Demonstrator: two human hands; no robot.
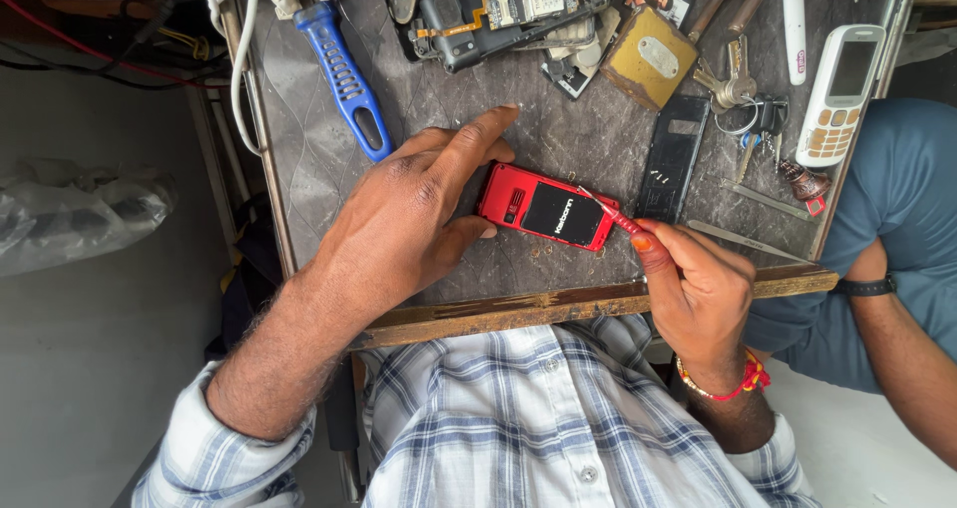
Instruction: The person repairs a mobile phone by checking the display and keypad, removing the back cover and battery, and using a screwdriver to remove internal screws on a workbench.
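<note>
Head view, looking down on a dark, marbled worktop (558, 139) with a worn wooden front edge. A small red rectangular mobile phone with a black back panel (546, 208) is seen lying flat near the middle of the front edge. It is steadied by the left hand (404, 219): thumb and curled fingers are pressed against its left end, while the index finger is stretched flat on the worktop just behind it. A thin red-handled tool (610, 212) is pinched between thumb and fingers of the right hand (698, 289), its tip touching the phone's right end.

Just beside the phone's right end a black rectangular phone cover (674, 157) is laid. Toward the back edge a blue-handled tool (344, 77), an opened dark phone body with exposed circuit board (488, 14) and a brass-coloured padlock with keys (653, 59) are noted. A white and orange keypad phone (840, 94) is placed at the right edge, where another person's arm in a blue sleeve (902, 219) is seen.
</note>
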